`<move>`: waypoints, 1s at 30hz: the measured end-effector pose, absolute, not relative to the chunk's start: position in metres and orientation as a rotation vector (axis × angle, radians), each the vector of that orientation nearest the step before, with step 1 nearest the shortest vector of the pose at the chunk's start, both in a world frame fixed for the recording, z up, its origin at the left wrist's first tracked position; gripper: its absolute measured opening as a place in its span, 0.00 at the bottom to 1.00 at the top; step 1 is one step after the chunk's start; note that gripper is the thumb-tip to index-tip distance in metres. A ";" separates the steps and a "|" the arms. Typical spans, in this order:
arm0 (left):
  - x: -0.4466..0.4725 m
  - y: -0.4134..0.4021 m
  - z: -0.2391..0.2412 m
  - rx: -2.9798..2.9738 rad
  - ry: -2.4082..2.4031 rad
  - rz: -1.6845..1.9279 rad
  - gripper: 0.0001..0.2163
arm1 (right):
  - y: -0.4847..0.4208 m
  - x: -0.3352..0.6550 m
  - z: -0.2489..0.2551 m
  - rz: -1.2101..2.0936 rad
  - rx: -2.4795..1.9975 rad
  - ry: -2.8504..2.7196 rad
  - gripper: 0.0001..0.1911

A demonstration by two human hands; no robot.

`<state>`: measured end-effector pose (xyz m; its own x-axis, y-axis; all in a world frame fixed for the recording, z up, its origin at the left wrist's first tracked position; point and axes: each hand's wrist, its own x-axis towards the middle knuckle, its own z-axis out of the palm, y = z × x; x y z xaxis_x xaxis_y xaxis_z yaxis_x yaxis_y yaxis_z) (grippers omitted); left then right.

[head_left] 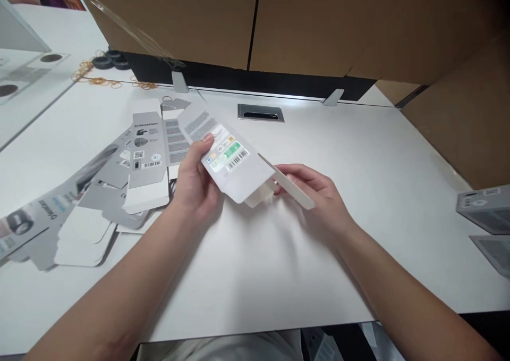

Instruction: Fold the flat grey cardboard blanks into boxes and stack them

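From the head, a look down at a white surface [398, 164]. In the middle of the frame, a grey box [243, 172], held tilted above the surface, with the open end toward the lower right. On the front, small grey print, a green and white label [229, 155] and a bar code [238, 160]. At the open end, loose flaps [297, 190] sticking out, one of them long and thin.

Just left of the middle, the left hand [195, 183], with a grip pinching the box by the edge, thumb on the printed front, other fingers tucked behind. Just right of the middle, the right hand [321, 199], with fingers bent in at the loose flaps. Cannot tell if that grip is pinching a flap, with one flap in front of the hand.

On the left side of the frame, a messy pile of flat boxes [113, 196], grey and white, one over another, with pictures and words on some. On top, near the left hand, one flat box [148, 148] with a square code. In the upper left, round black things [102, 63] and orange rubber bands [105, 82]. Along the top, big brown cardboard [303, 26]. Below that, near the middle, a metal slot [261, 108] in the surface. At the right edge, more grey boxes [484, 209].
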<state>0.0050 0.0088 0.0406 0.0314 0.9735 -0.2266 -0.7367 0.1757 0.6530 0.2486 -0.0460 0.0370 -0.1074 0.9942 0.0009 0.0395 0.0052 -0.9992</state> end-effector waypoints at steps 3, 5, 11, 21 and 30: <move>0.003 0.010 0.045 0.371 0.684 1.405 0.09 | -0.046 0.247 0.034 1.282 -1.196 -1.468 0.05; 0.004 0.009 0.048 0.352 0.682 1.403 0.07 | -0.046 0.245 0.030 1.310 -1.131 -1.516 0.04; 0.009 0.004 0.052 0.378 0.652 1.333 0.07 | -0.047 0.245 0.022 1.249 -1.047 -1.530 0.08; 0.010 -0.005 0.042 0.484 0.623 1.060 0.23 | -0.046 0.234 0.020 1.292 -1.071 -1.509 0.19; 0.016 -0.010 0.042 0.534 0.644 1.039 0.28 | -0.048 0.240 0.004 1.353 -1.012 -1.493 0.32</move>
<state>0.0157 -0.0095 0.0417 0.3578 0.9049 -0.2304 -0.6091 0.4132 0.6769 0.2401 -0.0481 0.0040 -0.3032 0.9501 0.0741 0.0202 0.0841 -0.9963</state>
